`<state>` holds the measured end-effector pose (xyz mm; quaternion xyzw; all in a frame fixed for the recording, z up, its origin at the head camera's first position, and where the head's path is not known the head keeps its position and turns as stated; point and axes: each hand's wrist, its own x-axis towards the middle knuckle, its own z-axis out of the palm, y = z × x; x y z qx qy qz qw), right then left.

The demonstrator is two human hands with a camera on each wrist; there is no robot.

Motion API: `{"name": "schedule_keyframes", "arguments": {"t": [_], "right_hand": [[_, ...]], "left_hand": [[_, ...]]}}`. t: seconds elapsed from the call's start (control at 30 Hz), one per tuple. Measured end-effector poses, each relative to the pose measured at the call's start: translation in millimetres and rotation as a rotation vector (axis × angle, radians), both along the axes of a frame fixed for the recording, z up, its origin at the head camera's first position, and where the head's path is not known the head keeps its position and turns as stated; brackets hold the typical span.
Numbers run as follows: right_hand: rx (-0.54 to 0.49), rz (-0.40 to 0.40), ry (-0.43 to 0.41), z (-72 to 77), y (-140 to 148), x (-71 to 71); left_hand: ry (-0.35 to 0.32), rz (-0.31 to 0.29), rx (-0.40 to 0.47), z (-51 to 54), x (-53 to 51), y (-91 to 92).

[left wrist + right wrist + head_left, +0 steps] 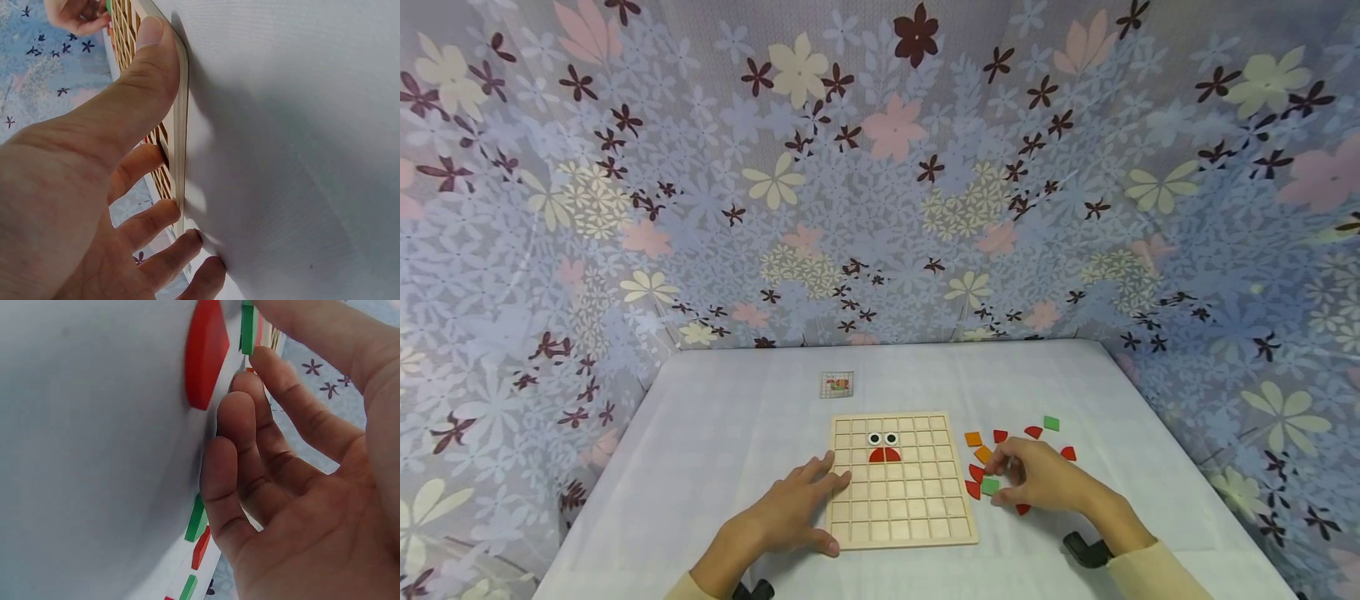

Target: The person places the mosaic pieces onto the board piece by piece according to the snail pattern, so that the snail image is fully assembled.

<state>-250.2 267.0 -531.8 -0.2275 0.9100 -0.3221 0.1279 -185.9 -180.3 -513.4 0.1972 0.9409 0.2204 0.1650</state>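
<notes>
A wooden grid board (pixel 898 507) lies on the table with two eye tiles (pixel 883 438) and, just below them, two red quarter-round pieces (pixel 884 455) set in its cells. Along the board's left edge rests my left hand (pixel 790 504), its fingers spread; the thumb (pixel 150 53) lies on the near corner. To the right of the board, my right hand (pixel 1041 477) pinches a green square tile (pixel 990 486) by its edges between thumb and index finger. That tile (pixel 248 328) stays low over the table; whether it touches the cloth I cannot tell. The other right fingers are bent.
Around the right hand lie orange pieces (pixel 973 439), red pieces (pixel 973 489) and another green tile (pixel 1052 423). Behind the board is a small picture card (pixel 837 384). A flowered cloth (pixel 880 208) hangs behind the white table (pixel 737 400).
</notes>
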Motion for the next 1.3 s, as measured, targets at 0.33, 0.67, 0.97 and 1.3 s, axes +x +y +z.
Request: {"name": "schedule_keyframes", "arguments": {"t": [0.33, 0.67, 0.97, 1.3], "right_hand": [[-0.002, 0.011, 0.012, -2.4, 3.3, 1.8], [0.0, 0.022, 0.015, -3.3, 0.6, -1.0], [0.011, -0.003, -0.01, -5.0, 2.8, 0.0], [-0.015, 0.012, -0.027, -1.2, 4.1, -1.3]], "left_hand": [[-0.005, 0.008, 0.008, 2.6, 0.3, 1.1], [-0.002, 0.014, 0.01, 3.4, -0.2, -1.1], [-0.007, 0.004, 0.011, 2.4, 0.8, 0.1], [0.004, 0.01, -0.007, 1.3, -0.7, 1.6]]}}
